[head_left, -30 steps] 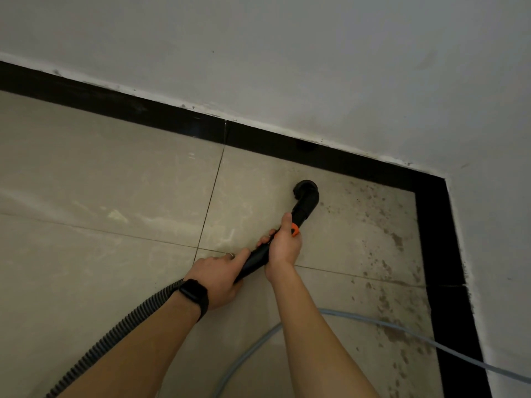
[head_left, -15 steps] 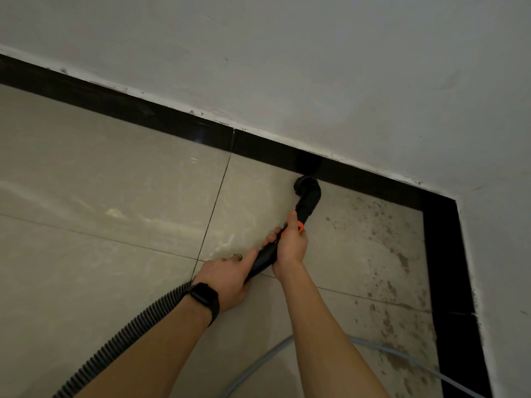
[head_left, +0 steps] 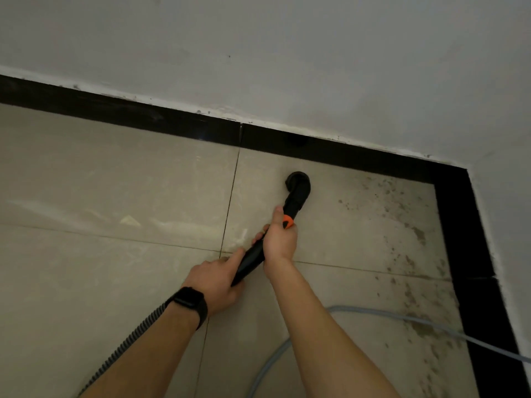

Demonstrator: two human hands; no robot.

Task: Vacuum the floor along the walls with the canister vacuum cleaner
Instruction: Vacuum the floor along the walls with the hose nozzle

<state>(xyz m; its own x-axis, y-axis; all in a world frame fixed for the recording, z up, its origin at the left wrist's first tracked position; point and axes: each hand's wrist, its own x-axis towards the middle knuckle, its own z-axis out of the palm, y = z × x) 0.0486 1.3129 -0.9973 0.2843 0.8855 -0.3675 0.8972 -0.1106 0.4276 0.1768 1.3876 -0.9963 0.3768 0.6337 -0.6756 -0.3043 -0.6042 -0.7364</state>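
A black vacuum nozzle [head_left: 298, 188] with an orange ring points down at the beige tiled floor [head_left: 115, 196], a short way in front of the black skirting [head_left: 344, 152]. My right hand [head_left: 280, 241] grips the black handle tube just below the orange ring. My left hand [head_left: 215, 278], with a black watch on its wrist, grips the lower end of the same tube. The ribbed black hose [head_left: 129, 337] runs from there down to the lower left. The canister itself is out of view.
White walls [head_left: 287, 53] meet in a corner at the right, with black skirting along both. Dark dirt spots [head_left: 413, 231] speckle the tiles near the corner. A pale blue-grey cable [head_left: 402, 318] curves across the floor behind my right arm.
The nozzle was pushed up against the skirting half a second ago and has since drawn back a little from the wall. Both hands kept their grip.
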